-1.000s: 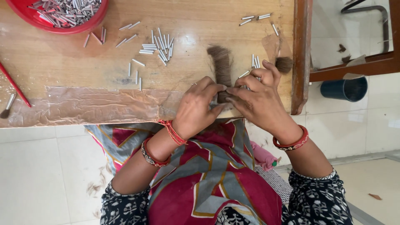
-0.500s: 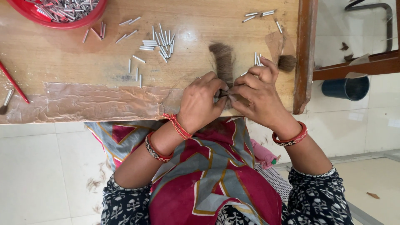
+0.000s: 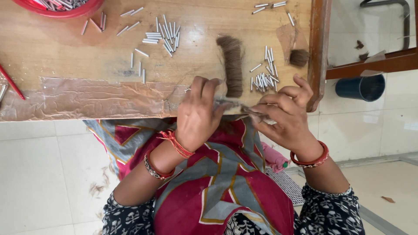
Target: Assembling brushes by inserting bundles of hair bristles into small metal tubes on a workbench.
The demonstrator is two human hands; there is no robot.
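A flat bundle of brown hair point(image 3: 230, 65) lies on the wooden table point(image 3: 65, 52) near its front edge. My left hand point(image 3: 198, 115) and my right hand point(image 3: 283, 115) hover at that edge, just below the bundle. Between them they pinch a thin tuft of hair point(image 3: 237, 108), the left hand's fingers on one end and the right hand's thumb and forefinger on the other. Several short metal tubes point(image 3: 263, 80) lie just above my right hand. More tubes point(image 3: 163, 37) are scattered further left.
A red bowl point(image 3: 61, 11) holding metal tubes stands at the table's far left. A small round hair tuft point(image 3: 299, 57) lies by the table's right rim. A red stick point(image 3: 11, 82) lies at the left. A dark blue bin point(image 3: 361, 87) stands on the tiled floor to the right.
My hands were pressed together on the lower end of the hair bundle. Now they have come apart a little and drawn back to the table edge with a thin tuft between them.
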